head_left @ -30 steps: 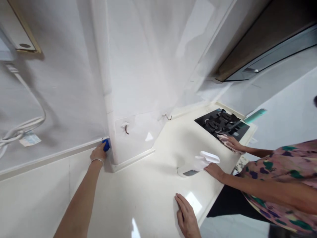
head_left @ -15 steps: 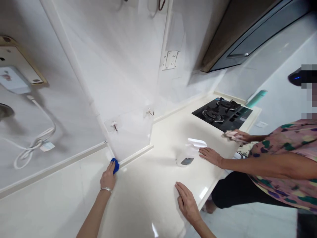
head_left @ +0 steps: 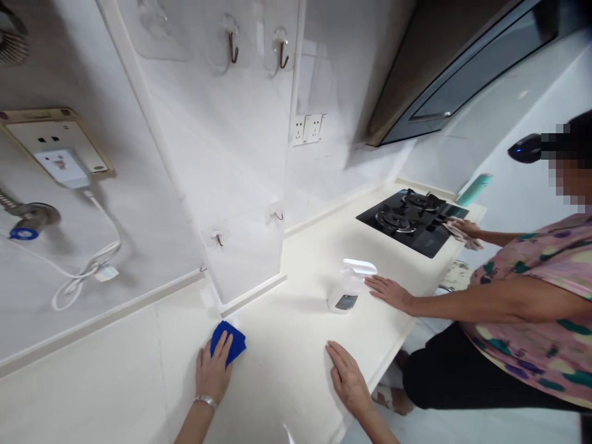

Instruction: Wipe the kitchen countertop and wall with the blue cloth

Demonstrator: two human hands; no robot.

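Note:
My left hand (head_left: 215, 370) presses a folded blue cloth (head_left: 235, 346) against the white countertop (head_left: 272, 345), just in front of the wall corner. Its fingers lie over the cloth, and a bracelet circles the wrist. Resting on the counter near the front edge, my right hand (head_left: 348, 379) has its fingers stretched out and holds nothing. Beyond it stands a white spray bottle (head_left: 343, 293) with a grey label, touching neither of my hands.
Another person (head_left: 531, 308) stands at the right, one hand (head_left: 391, 293) flat by the bottle, the other wiping the black gas hob (head_left: 411, 222) with a pale cloth (head_left: 462, 231). A plugged-in white cable (head_left: 108, 216) hangs at left. Hooks (head_left: 232, 46) and sockets (head_left: 308, 129) line the wall.
My left hand has drawn the blue cloth back from the wall corner, and more of the cloth shows. The other person's pale cloth has moved onto the hob's edge. My right hand stays put.

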